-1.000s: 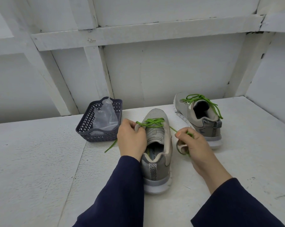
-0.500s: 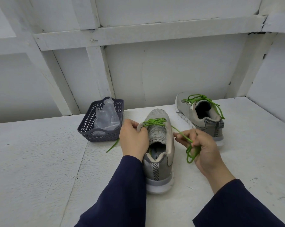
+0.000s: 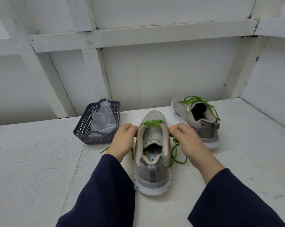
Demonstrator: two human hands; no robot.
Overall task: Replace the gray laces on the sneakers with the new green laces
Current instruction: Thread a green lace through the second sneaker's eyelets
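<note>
The near sneaker (image 3: 152,161) stands on the surface (image 3: 40,161), heel toward the person, its long axis running away between the left hand (image 3: 123,141), gripping its left eyelet edge, and the right hand (image 3: 186,140), pinching the green lace (image 3: 152,124) opposite.

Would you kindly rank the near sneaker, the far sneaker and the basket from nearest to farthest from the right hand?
1. Near sneaker, right against the right hand, on its left.
2. Far sneaker, behind the hand, to the right.
3. Dark basket, far left, beyond the near sneaker.
</note>
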